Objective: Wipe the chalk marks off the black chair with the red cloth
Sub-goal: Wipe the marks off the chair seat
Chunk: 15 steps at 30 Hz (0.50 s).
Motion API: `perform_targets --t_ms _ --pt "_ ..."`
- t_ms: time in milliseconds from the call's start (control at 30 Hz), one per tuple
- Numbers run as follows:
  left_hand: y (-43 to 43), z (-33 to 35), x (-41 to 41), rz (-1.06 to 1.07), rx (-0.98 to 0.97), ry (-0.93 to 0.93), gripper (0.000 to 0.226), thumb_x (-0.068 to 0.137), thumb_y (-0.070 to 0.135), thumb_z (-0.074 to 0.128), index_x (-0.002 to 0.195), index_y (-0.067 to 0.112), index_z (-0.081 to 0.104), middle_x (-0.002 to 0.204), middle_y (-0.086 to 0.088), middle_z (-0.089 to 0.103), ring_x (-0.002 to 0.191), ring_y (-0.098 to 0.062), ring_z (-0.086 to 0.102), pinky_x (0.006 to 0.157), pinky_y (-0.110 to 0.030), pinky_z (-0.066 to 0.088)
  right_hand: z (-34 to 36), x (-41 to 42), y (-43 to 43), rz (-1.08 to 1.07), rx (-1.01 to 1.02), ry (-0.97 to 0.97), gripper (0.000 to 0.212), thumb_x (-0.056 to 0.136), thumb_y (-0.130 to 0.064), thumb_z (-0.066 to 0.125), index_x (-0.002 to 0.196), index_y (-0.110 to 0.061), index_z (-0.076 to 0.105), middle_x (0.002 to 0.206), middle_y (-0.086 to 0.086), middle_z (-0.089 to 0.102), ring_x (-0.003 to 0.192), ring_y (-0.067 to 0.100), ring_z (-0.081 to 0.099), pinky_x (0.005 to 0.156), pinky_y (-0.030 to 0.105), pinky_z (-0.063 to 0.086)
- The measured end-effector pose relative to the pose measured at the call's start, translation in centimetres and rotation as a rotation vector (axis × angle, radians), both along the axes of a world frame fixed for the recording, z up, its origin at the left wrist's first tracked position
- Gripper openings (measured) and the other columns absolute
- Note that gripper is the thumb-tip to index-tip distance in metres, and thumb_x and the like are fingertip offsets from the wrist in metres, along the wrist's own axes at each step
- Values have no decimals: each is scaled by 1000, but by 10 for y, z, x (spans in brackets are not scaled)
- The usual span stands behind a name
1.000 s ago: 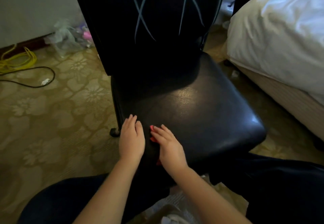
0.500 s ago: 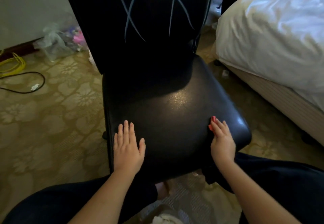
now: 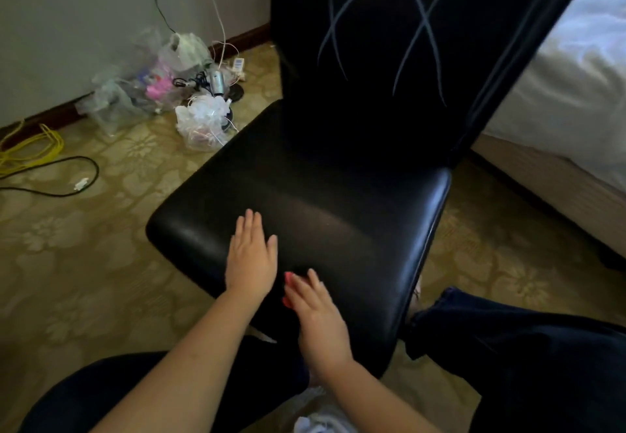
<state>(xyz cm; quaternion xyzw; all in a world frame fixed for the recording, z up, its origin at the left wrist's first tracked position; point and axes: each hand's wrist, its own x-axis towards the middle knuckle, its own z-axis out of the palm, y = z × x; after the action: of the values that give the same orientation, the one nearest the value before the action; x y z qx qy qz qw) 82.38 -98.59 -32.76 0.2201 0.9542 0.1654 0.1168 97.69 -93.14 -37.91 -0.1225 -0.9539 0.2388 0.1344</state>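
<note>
2 hands meet near the black chair's (image 3: pixel 338 212) front edge: left hand (image 3: pixel 252 256) flat on the seat, right hand (image 3: pixel 318 314), back from the seat's right side, pressing the red cloth (image 3: pixel 288 284) under outstretched fingers. Chalk marks (image 3: pixel 423 23) remain on the backrest.

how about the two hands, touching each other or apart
Apart. The head view shows a dark strip of seat between the left hand and the right hand, which presses the cloth down.
</note>
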Motion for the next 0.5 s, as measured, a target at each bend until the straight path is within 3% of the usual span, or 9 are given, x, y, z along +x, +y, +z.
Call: perform_targets --t_ms 67,133,167,233,267,367,500 --pt "6 4 5 4 44 -12 59 107 34 30 158 11 11 166 -3 5 153 -16 1 123 -34 9 4 -2 0 187 45 -63 80 60 -17 85 135 -11 58 143 4 54 140 30 33 109 47 39" --pt "6 7 9 1 64 -8 58 107 34 30 157 12 13 166 -3 8 153 -15 3 124 -34 10 6 1 10 229 58 -107 100 42 -35 94 133 -11 60 141 4 56 138 30 41 111 43 38" --pt "4 8 11 2 68 -13 57 107 34 30 157 12 14 166 -3 9 153 -15 4 124 -33 9 4 5 21 203 13 -68 96 43 -36 94 130 -11 62 140 4 57 137 27 42 110 42 40" --pt "-2 7 14 27 56 -33 56 107 34 29 157 12 15 166 -2 9 152 -14 3 123 -32 7 -2 17 54 58 -190 50 77 58 -13 90 130 -8 63 143 6 54 142 19 34 114 43 37" --pt "-5 5 16 38 48 -41 56 107 34 28 157 13 15 166 -1 9 152 -14 3 123 -31 6 -6 23 79 -35 -220 66 72 63 -1 84 132 -7 61 146 7 51 144 23 29 116 45 33" --pt "-12 -1 28 34 21 -17 55 107 34 29 157 13 17 166 -1 9 152 -15 3 124 -33 5 -14 42 161 -290 -131 1 79 71 22 64 140 -13 51 149 3 42 145 33 25 117 46 23" --pt "-15 -14 42 25 -17 42 57 106 36 30 157 13 18 166 -2 8 152 -16 2 122 -33 1 -14 41 201 -557 -120 -35 66 84 19 53 144 -9 48 152 10 42 146 32 29 120 40 26"
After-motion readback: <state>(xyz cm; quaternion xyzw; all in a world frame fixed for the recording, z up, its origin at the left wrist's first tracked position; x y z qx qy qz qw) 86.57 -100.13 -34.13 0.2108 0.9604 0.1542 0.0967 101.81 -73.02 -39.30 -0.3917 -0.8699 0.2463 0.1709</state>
